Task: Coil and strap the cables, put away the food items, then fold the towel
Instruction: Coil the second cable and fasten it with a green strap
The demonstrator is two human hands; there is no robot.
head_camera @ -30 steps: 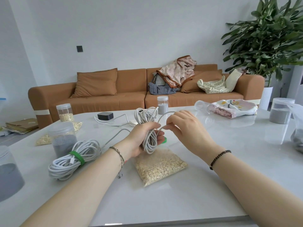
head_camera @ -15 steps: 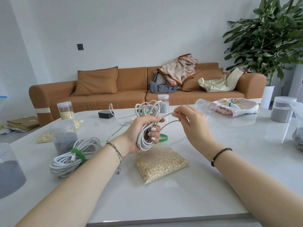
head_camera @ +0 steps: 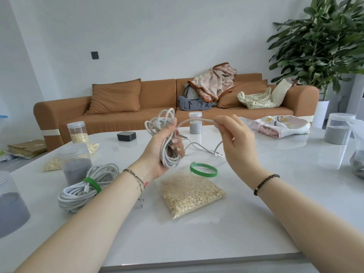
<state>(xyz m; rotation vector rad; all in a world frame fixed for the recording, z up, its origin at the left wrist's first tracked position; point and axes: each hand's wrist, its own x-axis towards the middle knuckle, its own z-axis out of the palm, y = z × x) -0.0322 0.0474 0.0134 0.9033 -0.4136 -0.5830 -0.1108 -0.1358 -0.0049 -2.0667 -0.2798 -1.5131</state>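
My left hand (head_camera: 160, 148) grips a bundle of white cable loops (head_camera: 167, 134) held upright above the table. My right hand (head_camera: 234, 138) pinches the free run of that cable (head_camera: 197, 120), which arches between both hands; its tail and plug (head_camera: 216, 153) trail on the table behind. A loose green strap (head_camera: 203, 169) lies curled beneath the hands. A second white cable coil (head_camera: 86, 188), bound with a green strap, rests at the left. A clear bag of oats (head_camera: 192, 194) lies in front. The patterned towel (head_camera: 281, 126) is bunched at the far right.
Lidded jars stand around the white table (head_camera: 216, 233): grey powder at left (head_camera: 75, 164), far left (head_camera: 9, 205), middle back (head_camera: 195, 126) and right (head_camera: 338, 131), oats at back left (head_camera: 77, 132). A black box (head_camera: 126, 136) and another oat bag (head_camera: 92, 147) sit behind. A sofa lies beyond.
Both hands have risen with the cable. My right hand moved right and up, drawing the free run into an arch, and the tail slid closer across the table. The green strap is now uncovered.
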